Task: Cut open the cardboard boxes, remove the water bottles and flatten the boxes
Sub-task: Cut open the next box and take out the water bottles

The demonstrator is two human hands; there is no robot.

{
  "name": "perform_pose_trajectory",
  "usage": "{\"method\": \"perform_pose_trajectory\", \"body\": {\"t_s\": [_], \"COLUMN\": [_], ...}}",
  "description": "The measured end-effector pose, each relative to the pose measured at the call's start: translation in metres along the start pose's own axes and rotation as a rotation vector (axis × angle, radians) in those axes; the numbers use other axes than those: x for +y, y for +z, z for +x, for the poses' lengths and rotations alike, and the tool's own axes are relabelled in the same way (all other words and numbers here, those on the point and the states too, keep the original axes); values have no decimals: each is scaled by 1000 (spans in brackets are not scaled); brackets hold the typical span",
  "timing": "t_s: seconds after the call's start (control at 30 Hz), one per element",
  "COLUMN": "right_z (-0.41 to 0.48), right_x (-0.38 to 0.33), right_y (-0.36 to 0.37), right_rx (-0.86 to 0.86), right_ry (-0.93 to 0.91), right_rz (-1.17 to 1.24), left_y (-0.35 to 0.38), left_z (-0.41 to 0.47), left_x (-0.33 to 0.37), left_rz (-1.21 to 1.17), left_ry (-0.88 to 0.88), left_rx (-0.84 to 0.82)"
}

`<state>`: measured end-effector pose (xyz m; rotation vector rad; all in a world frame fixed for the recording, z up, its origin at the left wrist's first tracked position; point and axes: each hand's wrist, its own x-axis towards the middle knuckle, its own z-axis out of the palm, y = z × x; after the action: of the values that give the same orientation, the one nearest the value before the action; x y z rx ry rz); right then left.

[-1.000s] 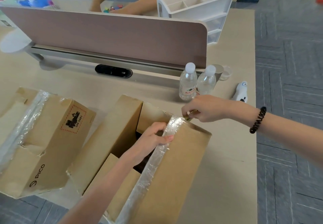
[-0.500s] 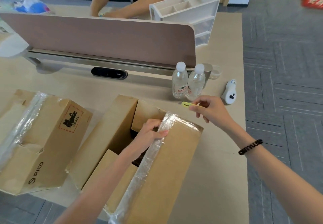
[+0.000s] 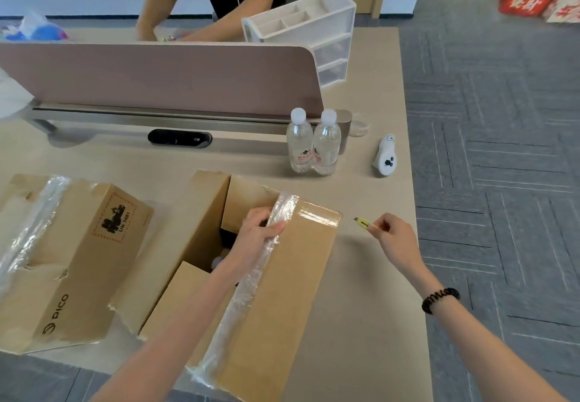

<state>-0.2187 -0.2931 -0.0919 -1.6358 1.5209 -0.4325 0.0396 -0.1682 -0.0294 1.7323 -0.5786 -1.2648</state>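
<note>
An open cardboard box (image 3: 292, 291) stands in front of me with its flaps up. My left hand (image 3: 259, 232) grips the taped edge of its right flap. A pale bottle cap shows dimly inside the box below that hand. To the right of the box, my right hand (image 3: 394, 238) pinches a small yellow utility knife (image 3: 364, 223) just above the table, blade pointing left. A second box (image 3: 72, 263), taped and marked PICO, lies at the left. Two water bottles (image 3: 314, 144) stand upright beyond the open box.
A desk divider (image 3: 157, 78) crosses the table behind the boxes. A white drawer organiser (image 3: 314, 31) sits at the back right, and a white tape dispenser (image 3: 385, 156) lies right of the bottles. Another person's arms work behind the divider. The table edge runs along the right.
My right hand has pulled the knife away from the box's far corner, rightward and down toward the table. My left hand keeps its grip on the flap.
</note>
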Motion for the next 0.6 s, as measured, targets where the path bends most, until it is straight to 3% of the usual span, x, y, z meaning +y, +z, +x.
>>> {"method": "perform_pose_trajectory", "body": {"t_s": [0.23,0.6], "right_z": [-33,-55], "right_x": [52,74], "right_y": [32,47], "right_rx": [-29,38], "right_ry": [-249,-196], "right_rz": [-395,-531], "left_y": [2,6], "left_z": [1,3], "left_x": [-5,-17], "left_rz": [5,-17], "left_ry": [29,36], "left_rx": [43,116]}}
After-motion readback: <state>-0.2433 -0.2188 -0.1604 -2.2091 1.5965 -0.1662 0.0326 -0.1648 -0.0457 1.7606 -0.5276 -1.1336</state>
